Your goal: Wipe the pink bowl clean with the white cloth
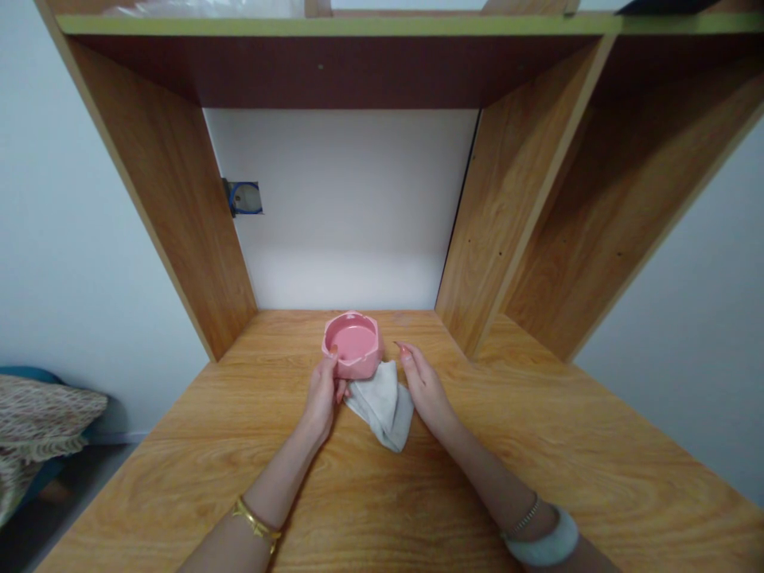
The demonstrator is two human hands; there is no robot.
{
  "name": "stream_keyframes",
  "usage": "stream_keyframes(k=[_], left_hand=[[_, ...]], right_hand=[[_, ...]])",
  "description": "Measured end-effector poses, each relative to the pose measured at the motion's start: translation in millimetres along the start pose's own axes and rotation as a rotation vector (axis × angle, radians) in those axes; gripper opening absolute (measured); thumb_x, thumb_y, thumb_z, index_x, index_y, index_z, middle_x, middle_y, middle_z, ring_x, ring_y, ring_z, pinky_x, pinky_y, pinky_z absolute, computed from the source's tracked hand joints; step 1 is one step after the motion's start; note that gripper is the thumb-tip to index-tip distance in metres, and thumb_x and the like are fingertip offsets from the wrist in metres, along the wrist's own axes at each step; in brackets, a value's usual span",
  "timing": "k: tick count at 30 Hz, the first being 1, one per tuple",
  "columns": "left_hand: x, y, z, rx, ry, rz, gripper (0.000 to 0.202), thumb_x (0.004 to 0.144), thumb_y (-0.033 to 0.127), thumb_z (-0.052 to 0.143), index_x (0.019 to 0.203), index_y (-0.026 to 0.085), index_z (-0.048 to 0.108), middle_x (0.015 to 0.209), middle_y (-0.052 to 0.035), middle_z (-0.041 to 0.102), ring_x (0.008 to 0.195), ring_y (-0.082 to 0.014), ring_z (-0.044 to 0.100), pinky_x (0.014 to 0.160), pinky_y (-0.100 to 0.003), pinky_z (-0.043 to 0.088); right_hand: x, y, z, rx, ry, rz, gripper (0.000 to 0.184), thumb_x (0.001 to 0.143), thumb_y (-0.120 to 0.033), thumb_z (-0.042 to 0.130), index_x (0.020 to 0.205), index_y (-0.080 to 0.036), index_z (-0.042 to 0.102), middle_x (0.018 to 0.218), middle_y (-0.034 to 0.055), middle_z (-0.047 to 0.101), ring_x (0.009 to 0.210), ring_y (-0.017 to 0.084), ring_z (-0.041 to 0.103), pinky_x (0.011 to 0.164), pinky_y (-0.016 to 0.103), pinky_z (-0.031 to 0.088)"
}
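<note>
A pink ceramic ashtray [352, 344] is held by my left hand [322, 394], which grips its near rim just above the wooden desk [537, 446]. Under and beside it lies a crumpled grey-white cloth [383, 403] on the desk. My right hand [422, 383] rests flat to the right of the cloth, fingers extended toward the ashtray, touching the cloth's edge. It holds nothing that I can see.
Wooden side panels [179, 207] and a divider [507, 207] rise from the desk under a shelf [334, 25]. A blue-marked wall outlet [243, 197] sits on the white back wall. A patterned fabric [41, 414] lies at the lower left beyond the desk.
</note>
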State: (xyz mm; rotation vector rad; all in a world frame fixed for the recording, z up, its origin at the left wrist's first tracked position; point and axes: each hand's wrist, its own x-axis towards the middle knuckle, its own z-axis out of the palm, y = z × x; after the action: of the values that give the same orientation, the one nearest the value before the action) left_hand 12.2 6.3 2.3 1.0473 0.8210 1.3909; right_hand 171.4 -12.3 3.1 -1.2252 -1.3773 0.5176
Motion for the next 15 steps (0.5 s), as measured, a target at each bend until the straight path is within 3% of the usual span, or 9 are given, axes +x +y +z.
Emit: stream_keyframes(k=[4, 8, 10, 13, 15], left_hand=[[-6, 2, 5.8, 0.067, -0.067, -0.033, 0.047, 0.067, 0.064, 0.05, 0.061, 0.018, 0.042, 0.033, 0.013, 0.028, 0.027, -0.0026, 0.022, 0.036, -0.017, 0.029], [-9, -1, 9.5, 0.111, -0.097, -0.067, 0.045, 0.064, 0.06, 0.057, 0.075, 0.017, 0.048, 0.039, 0.0128, 0.035, 0.029, -0.0026, 0.026, 0.034, -0.016, 0.026], [-11, -2, 11.4, 0.127, -0.108, -0.055, 0.048, 0.063, 0.056, 0.062, 0.087, 0.016, 0.049, 0.049, 0.009, 0.048, 0.035, -0.0039, 0.039, 0.036, -0.016, 0.032], [-13, -2, 14.4, 0.119, -0.155, -0.01, 0.056, 0.061, 0.047, 0.069, 0.102, 0.016, 0.047, 0.085, -0.003, 0.063, 0.069, -0.0111, 0.06, 0.06, -0.02, 0.046], [-14, -2, 15.2, 0.107, -0.229, -0.01, 0.059, 0.062, 0.045, 0.069, 0.108, 0.016, 0.043, 0.104, -0.0083, 0.06, 0.089, -0.016, 0.059, 0.076, -0.025, 0.046]], right_hand=[[-1, -6, 0, 0.103, -0.035, 0.045, 0.045, 0.081, -0.047, 0.042, 0.115, -0.018, 0.048, 0.061, -0.0012, 0.057, 0.055, 0.015, 0.052, 0.052, 0.026, 0.041], [-3, -7, 2, 0.191, -0.082, 0.101, 0.052, 0.075, -0.043, 0.051, 0.119, -0.016, 0.044, 0.05, -0.0061, 0.051, 0.043, 0.011, 0.043, 0.043, 0.022, 0.034], [-3, -6, 2, 0.168, -0.068, 0.14, 0.052, 0.072, -0.039, 0.053, 0.118, -0.015, 0.046, 0.047, -0.0072, 0.049, 0.04, 0.01, 0.041, 0.04, 0.021, 0.031], [-2, -6, -1, 0.097, -0.029, 0.19, 0.046, 0.07, -0.03, 0.05, 0.113, -0.014, 0.051, 0.04, -0.0093, 0.043, 0.034, 0.009, 0.037, 0.035, 0.019, 0.027], [0, -7, -4, 0.077, -0.005, 0.196, 0.045, 0.068, -0.026, 0.046, 0.111, -0.012, 0.053, 0.037, -0.0096, 0.041, 0.032, 0.009, 0.037, 0.034, 0.019, 0.026]])
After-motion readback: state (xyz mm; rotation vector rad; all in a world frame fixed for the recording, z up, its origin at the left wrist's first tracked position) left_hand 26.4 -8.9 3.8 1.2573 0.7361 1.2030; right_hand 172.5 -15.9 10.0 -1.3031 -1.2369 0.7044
